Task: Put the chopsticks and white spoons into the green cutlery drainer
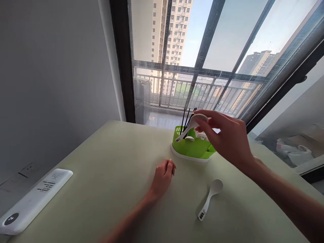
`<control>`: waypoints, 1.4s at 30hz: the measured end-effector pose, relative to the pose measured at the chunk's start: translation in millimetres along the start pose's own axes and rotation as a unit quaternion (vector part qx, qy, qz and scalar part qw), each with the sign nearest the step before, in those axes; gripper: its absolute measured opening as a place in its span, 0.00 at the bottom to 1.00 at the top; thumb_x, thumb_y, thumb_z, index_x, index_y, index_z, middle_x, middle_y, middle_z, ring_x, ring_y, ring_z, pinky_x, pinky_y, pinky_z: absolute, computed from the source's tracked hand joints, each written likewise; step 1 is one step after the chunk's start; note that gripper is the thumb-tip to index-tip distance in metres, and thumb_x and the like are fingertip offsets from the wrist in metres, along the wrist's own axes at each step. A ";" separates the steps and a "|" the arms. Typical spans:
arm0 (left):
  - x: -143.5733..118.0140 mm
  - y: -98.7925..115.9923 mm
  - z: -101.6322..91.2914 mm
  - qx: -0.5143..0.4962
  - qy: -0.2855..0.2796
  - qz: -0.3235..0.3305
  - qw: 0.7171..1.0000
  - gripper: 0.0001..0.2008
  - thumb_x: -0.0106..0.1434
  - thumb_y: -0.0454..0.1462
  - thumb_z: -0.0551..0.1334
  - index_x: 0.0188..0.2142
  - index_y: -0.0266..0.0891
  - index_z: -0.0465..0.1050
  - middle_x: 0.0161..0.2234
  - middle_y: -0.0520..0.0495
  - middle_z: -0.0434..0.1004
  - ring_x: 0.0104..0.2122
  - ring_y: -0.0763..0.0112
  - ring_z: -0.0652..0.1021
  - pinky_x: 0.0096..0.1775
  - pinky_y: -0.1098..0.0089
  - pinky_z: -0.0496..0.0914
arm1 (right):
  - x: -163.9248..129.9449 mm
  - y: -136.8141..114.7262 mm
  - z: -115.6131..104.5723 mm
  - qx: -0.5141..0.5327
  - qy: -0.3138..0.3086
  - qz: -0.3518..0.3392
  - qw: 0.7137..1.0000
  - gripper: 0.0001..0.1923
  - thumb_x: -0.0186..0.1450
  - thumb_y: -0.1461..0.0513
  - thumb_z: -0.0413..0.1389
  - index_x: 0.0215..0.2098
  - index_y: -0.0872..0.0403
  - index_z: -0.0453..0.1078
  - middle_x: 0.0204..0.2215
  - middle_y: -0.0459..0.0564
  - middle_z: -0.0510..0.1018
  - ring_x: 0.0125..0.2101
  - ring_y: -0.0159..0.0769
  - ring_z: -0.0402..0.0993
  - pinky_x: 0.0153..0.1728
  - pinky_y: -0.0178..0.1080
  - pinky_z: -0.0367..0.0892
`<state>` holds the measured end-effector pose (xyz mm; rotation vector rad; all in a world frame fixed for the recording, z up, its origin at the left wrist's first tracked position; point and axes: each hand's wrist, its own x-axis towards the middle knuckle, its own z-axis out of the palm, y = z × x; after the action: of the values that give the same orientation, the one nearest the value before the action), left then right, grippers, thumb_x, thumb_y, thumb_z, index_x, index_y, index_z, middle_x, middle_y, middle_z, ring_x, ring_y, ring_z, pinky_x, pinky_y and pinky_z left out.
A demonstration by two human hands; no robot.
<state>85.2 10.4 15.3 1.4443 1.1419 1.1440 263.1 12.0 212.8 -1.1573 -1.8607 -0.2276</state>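
Right of the frame's centre, our right hand [225,138] pinches a white spoon [191,126] by its bowl end between thumb and fingertips, the handle slanting down and to the left over the green holder [192,148]. That holder stands on the pale green table [101,175] near its far edge, just in front of the window [202,50]; black chopsticks [186,118] rise upright from it, and other white pieces lie inside, though we cannot tell what they are. Below the holder and to its left, our left hand [163,177] rests on the tabletop with the fingers curled loosely under, holding nothing. A second white spoon [210,199] lies flat on the table in the lower right of centre, bowl toward the holder, well apart from both hands. At the lower left of the frame a long white device [32,200] lies by the table's edge.
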 end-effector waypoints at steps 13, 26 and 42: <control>-1.1 -0.4 1.9 -0.003 -0.002 -0.001 1.000 0.21 0.73 0.50 0.50 0.28 0.42 0.67 0.22 0.54 0.67 0.23 0.71 0.66 0.29 0.70 0.60 | 4.3 36.9 48.6 -0.098 -0.001 -0.061 0.993 0.17 0.77 0.53 0.50 0.51 0.52 0.78 0.41 0.52 0.86 0.35 0.42 0.84 0.32 0.39 0.70; -1.5 2.3 1.3 -0.010 -0.008 -0.007 1.000 0.20 0.72 0.49 0.51 0.28 0.42 0.67 0.23 0.54 0.68 0.23 0.72 0.66 0.29 0.70 0.60 | 14.1 46.7 48.1 -0.221 -0.029 -0.063 0.973 0.18 0.77 0.53 0.49 0.52 0.49 0.79 0.42 0.49 0.87 0.35 0.42 0.83 0.26 0.37 0.54; -2.3 4.8 -0.8 -0.006 -0.012 -0.015 1.000 0.20 0.72 0.50 0.51 0.28 0.42 0.67 0.23 0.53 0.67 0.23 0.72 0.65 0.27 0.70 0.59 | 2.3 23.5 82.5 -0.307 -0.241 0.005 0.921 0.18 0.77 0.58 0.46 0.44 0.50 0.80 0.37 0.53 0.87 0.34 0.44 0.82 0.29 0.39 0.52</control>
<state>84.7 7.6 19.8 1.4240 1.1346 1.1089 232.2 72.6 160.5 -1.7712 -2.2930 -0.5984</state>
